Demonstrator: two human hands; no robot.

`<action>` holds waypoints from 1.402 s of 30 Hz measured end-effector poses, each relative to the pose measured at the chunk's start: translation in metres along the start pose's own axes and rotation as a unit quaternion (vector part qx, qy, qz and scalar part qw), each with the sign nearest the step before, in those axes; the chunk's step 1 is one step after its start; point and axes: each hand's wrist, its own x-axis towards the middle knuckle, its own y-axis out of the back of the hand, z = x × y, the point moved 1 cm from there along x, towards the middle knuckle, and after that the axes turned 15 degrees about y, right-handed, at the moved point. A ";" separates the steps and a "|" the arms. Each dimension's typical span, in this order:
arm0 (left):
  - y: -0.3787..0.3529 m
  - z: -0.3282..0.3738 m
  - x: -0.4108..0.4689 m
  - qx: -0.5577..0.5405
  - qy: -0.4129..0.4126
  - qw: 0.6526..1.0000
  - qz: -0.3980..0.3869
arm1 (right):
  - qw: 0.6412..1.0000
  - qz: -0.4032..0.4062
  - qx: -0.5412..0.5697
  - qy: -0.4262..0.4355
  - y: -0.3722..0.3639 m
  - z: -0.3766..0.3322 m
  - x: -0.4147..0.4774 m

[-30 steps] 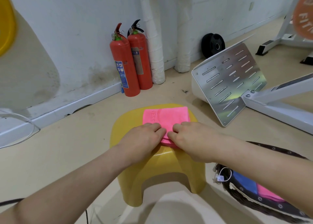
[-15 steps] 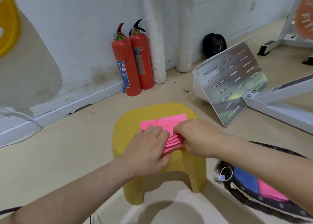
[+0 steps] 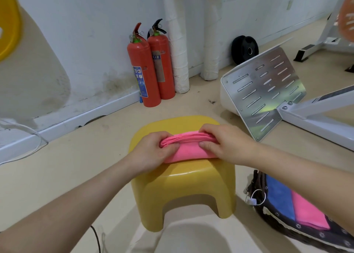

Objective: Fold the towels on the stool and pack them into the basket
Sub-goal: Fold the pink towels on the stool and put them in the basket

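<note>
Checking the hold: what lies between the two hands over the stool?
The folded pink towel spans between the left hand and right hand, each pinching an end, in the head view.

Gym or fitness room, utility corner. A black weight plate (image 3: 245, 49) leans on the scuffed white wall (image 3: 86, 32); a white exercise-machine frame (image 3: 314, 122) with a slotted metal footplate (image 3: 264, 92) sits on the beige floor (image 3: 67, 166), and a second white frame (image 3: 325, 38) stands at far right beside a blurred orange disc (image 3: 346, 17). Two red fire extinguishers (image 3: 143, 69) stand by wrapped vertical pipes (image 3: 178, 42), which suggests a shared, non-domestic space.
</note>
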 end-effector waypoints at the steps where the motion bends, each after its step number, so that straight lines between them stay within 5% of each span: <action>1: -0.001 -0.001 0.002 -0.012 0.007 1.000 0.017 | 0.999 0.018 0.025 -0.027 -0.001 0.004 0.001; 10: -0.013 0.003 0.020 0.067 0.046 0.991 0.111 | 0.989 0.060 0.033 -0.134 -0.020 0.020 0.019; 21: -0.022 0.010 0.036 0.291 0.024 0.951 0.105 | 0.978 0.043 0.032 -0.201 -0.020 0.020 0.033; 24: -0.022 0.005 0.037 0.320 0.019 0.941 0.105 | 0.983 0.050 -0.112 -0.136 -0.018 0.011 0.030; 27: -0.018 0.000 0.040 0.289 0.006 0.955 0.067 | 0.965 0.071 -0.238 0.081 -0.025 0.005 0.026; 29: -0.015 -0.003 0.043 0.260 0.003 0.965 0.043 | 0.971 0.007 -0.203 0.128 -0.033 0.008 0.019; 34: -0.014 -0.003 0.040 0.130 -0.002 0.990 0.047 | 0.983 -0.136 -0.107 0.060 -0.029 0.023 0.004; 37: -0.008 0.000 0.036 0.038 0.003 0.998 0.053 | 0.990 -0.122 -0.039 0.051 -0.024 0.026 0.011; 42: -0.006 -0.003 0.029 0.114 -0.081 0.986 0.093 | 0.994 -0.102 0.047 0.014 -0.020 0.025 0.016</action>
